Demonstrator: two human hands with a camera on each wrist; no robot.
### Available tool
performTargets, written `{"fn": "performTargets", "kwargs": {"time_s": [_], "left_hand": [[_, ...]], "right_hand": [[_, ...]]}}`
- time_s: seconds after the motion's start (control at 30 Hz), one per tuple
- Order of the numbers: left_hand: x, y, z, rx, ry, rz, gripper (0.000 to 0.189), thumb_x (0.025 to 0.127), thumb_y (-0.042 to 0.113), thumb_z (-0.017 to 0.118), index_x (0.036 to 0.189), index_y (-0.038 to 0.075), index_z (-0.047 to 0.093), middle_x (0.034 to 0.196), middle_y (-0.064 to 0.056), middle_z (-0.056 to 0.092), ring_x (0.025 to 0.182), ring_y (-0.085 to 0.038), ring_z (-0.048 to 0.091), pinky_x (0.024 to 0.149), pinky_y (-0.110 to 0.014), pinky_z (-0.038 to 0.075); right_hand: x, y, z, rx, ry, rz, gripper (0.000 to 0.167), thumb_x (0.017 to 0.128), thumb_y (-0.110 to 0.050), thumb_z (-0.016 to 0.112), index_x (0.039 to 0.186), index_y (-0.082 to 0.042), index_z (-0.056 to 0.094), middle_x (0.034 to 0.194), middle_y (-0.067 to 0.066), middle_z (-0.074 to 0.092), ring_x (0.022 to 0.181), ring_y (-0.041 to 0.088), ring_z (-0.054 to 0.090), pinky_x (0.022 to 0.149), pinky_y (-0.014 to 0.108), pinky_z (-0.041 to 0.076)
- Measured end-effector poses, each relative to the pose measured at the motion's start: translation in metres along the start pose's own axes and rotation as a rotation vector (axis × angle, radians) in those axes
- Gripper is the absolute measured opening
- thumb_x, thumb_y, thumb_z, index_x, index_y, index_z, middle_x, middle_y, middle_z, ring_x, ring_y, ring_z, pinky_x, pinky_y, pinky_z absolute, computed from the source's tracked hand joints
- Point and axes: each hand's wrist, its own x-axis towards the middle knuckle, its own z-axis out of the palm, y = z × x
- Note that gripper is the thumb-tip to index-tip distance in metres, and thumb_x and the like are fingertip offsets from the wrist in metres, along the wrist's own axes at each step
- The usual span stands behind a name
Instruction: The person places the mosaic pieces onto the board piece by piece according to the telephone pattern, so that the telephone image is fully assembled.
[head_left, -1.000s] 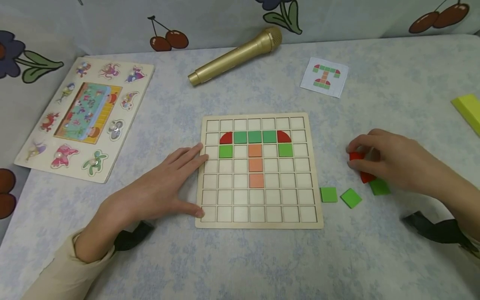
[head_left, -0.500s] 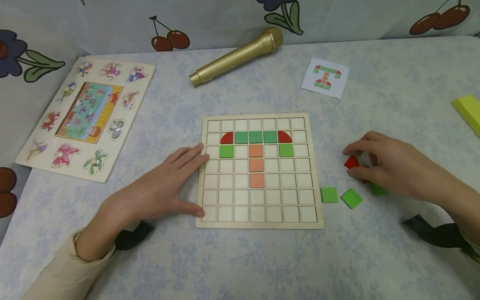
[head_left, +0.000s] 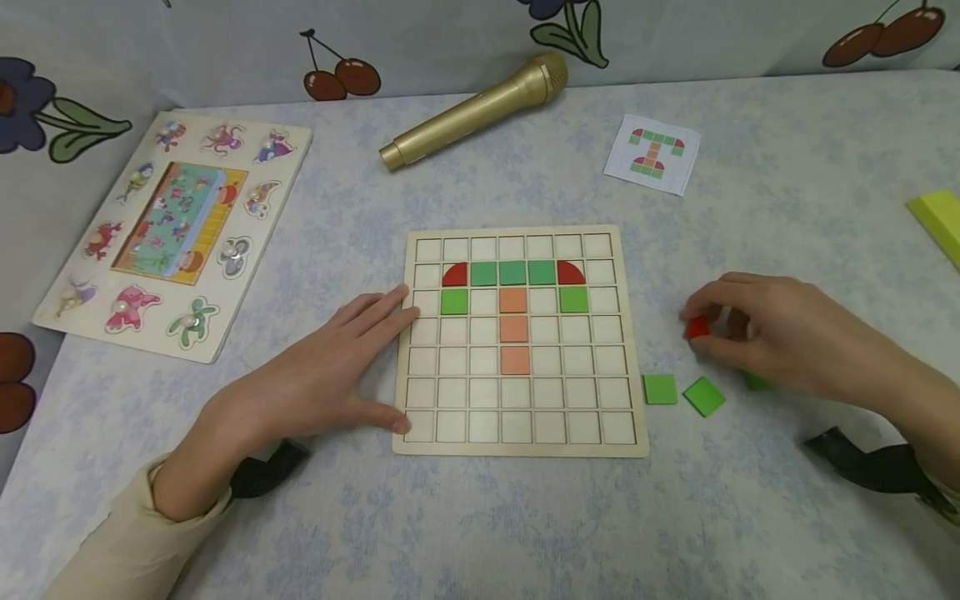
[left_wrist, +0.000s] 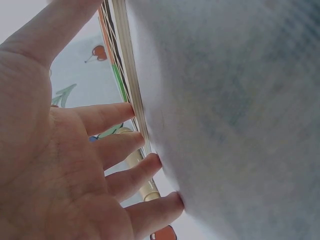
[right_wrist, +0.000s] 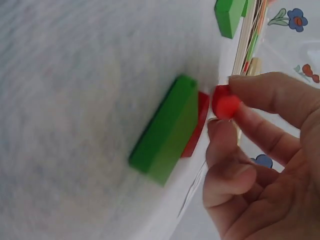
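Note:
A square wooden grid board [head_left: 459, 448] lies mid-table, with red quarter-circle tiles [head_left: 455, 275], green tiles and orange tiles [head_left: 513, 329] set in its cells. My left hand [head_left: 307, 396] rests along the board's left edge, fingers straight and spread, fingertips on the rim. Right of the board, my right hand [head_left: 780, 325] pinches a small red tile [head_left: 697, 327] between thumb and fingers. Below that hand, a green tile [right_wrist: 165, 130] and another red tile [right_wrist: 196, 127] lie on the table, mostly hidden in the head view. Two loose green tiles [head_left: 660, 389] lie by the board's right edge.
Behind the board are a gold microphone [head_left: 474, 112] and a pattern card [head_left: 652, 155] showing colored shapes. A wooden peg puzzle [head_left: 172, 237] with animal pieces lies at left. Something yellow [head_left: 937, 223] sits at the right edge, and a patterned cloth [head_left: 450, 42] hangs behind.
My right hand has separated one red tile from the pile and turned it in its fingers, shifting slightly toward me and left. My left hand keeps its place on the board.

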Motion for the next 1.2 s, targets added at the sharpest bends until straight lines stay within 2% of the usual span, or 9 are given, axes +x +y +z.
{"fn": "performTargets", "kwargs": {"time_s": [0.23,0.57,0.83,1.03,1.2], "left_hand": [[0.001,0.000,0.000,-0.002,-0.008,-0.009,0.112,0.074,0.059,0.079,0.158,0.013,0.022,0.165,-0.002,0.003,0.149,-0.027,0.005,0.111,-0.051,0.029],[0.001,0.001,0.000,-0.007,-0.012,-0.018,0.112,0.074,0.059,0.079,0.159,0.014,0.022,0.165,-0.001,0.002,0.149,-0.027,0.004,0.111,-0.052,0.028],[0.001,0.001,0.000,-0.003,-0.007,-0.012,0.112,0.073,0.058,0.080,0.158,0.014,0.022,0.165,-0.002,0.003,0.149,-0.027,0.005,0.111,-0.051,0.029],[0.001,0.001,0.000,0.007,-0.002,-0.005,0.112,0.073,0.057,0.080,0.158,0.013,0.023,0.165,-0.003,0.004,0.149,-0.027,0.006,0.110,-0.051,0.030],[0.001,0.001,0.000,0.003,-0.002,-0.009,0.113,0.073,0.057,0.081,0.158,0.012,0.022,0.165,-0.003,0.004,0.149,-0.028,0.006,0.111,-0.051,0.029]], "right_hand": [[0.004,-0.012,0.000,0.089,0.053,-0.083,0.034,0.075,-0.001,0.081,0.099,-0.019,0.065,0.082,-0.011,0.057,0.070,0.004,0.050,0.056,0.020,0.042],[0.010,-0.031,-0.001,0.232,0.102,-0.190,0.039,0.071,0.003,0.080,0.096,-0.020,0.062,0.077,-0.014,0.052,0.066,0.004,0.048,0.055,0.017,0.038],[0.018,-0.042,0.001,0.252,0.076,-0.215,0.039,0.076,0.002,0.076,0.110,-0.014,0.069,0.082,-0.013,0.051,0.068,0.005,0.047,0.054,0.018,0.037],[0.025,-0.051,0.002,0.242,0.100,-0.238,0.032,0.077,0.000,0.076,0.103,-0.017,0.070,0.089,-0.014,0.054,0.069,0.005,0.048,0.054,0.017,0.037],[0.034,-0.062,0.005,0.313,0.085,-0.248,0.035,0.076,0.001,0.080,0.102,-0.018,0.066,0.085,-0.012,0.053,0.069,0.008,0.048,0.055,0.020,0.038]]}}
